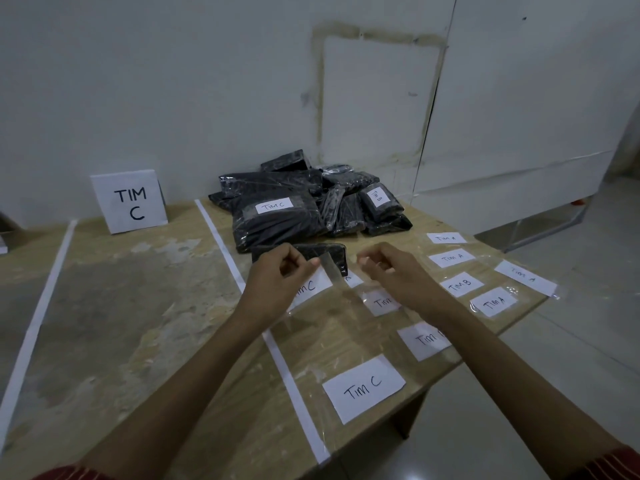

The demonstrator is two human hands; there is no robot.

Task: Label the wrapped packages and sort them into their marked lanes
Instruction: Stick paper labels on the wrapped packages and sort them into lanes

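Observation:
My left hand point(282, 271) pinches one end of a clear tape strip carrying a white "TIM C" label point(313, 285). My right hand point(389, 268) pinches the tape's other end with curled fingers. Both hover just in front of a small black wrapped package point(311, 252) lying on the table. Behind it lies a heap of black wrapped packages point(304, 206); one bears a "TIM C" label point(274, 205), another a "TIM B" label point(375, 196).
A standing "TIM C" sign point(130, 201) marks the lane between two white tape lines point(221, 244). Several taped paper labels point(363, 388) lie on the wooden table point(138, 306) at the right, up to its right edge. A wall stands behind.

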